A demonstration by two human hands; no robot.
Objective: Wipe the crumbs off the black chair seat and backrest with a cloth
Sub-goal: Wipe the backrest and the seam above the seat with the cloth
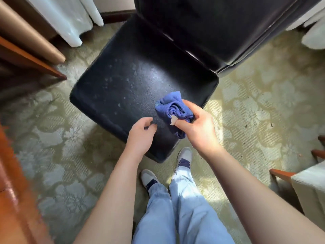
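right hand point(195, 127) gripping blue cloth point(173, 107), black chair seat point(133, 81)

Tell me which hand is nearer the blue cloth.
Right. The right hand grips the blue cloth over the seat; the left hand hovers just left of it, apart.

Around you lies a pale green patterned carpet point(255, 95), white curtains point(70, 20) hang at the far left, and a glossy orange-brown wooden surface point(12, 191) is beside you.

Bare seat point(123, 81) left of cloth point(173, 107), backrest point(219, 29) blocks far edge
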